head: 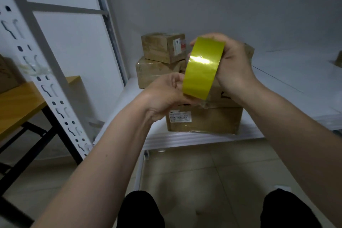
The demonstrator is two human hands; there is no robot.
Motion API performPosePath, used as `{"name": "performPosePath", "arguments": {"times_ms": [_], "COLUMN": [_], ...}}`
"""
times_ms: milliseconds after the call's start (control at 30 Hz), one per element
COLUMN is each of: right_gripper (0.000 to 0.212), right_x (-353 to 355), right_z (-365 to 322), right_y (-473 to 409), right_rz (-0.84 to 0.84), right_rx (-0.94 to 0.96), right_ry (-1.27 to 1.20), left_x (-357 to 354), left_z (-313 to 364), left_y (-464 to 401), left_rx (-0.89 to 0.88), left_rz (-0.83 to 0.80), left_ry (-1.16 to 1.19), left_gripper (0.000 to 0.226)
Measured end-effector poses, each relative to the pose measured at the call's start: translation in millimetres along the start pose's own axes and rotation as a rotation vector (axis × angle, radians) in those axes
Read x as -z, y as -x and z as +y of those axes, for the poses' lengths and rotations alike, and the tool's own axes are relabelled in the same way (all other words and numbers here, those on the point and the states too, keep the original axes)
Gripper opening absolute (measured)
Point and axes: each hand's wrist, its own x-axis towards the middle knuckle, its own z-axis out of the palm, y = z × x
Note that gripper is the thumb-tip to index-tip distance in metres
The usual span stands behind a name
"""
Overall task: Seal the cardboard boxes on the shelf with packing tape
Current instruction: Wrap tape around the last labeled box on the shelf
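The right hand (234, 65) grips a glossy yellow roll of packing tape (202, 67); the left hand (166, 94) pinches its lower edge. Just behind the grip, brown cardboard boxes (203, 118) sit on the white metal shelf (288, 87).

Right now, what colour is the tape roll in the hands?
Yellow-green and glossy, with a glare streak; the tape roll shows in the head view.

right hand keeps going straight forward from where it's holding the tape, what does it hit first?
Probably the large cardboard box at the shelf's front: the right hand, gripping the yellow tape roll, hovers just above and before it. Depth is unclear; it could pass over toward the wall.
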Motion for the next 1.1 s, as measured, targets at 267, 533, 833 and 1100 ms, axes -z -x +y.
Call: {"name": "performPosePath", "arguments": {"times_ms": [267,533,833,1100], "right_gripper": [0.035,0.034,0.039,0.025], "right_x": [26,43,56,64], "right_z": [-3,-8,0,8], "right_y": [-1,-4,3,13], "right_rz": [0.035,0.102,0.301,0.321], "right_rx": [0.171,0.235,0.077,-0.046], "right_ry": [0.192,0.238,0.293,0.294], "left_x": [-23,-37,-38,-47], "left_z": [1,-8,-12,1], "left_y": [-14,-16,-25,-38], "left_rx": [-0.065,-0.027,0.170,0.099], "left_rz": [0.066,0.008,0.048,0.227], "left_ry": [0.030,0.168,0.458,0.314], "left_gripper": [0.025,0.019,0.011,0.025]}}
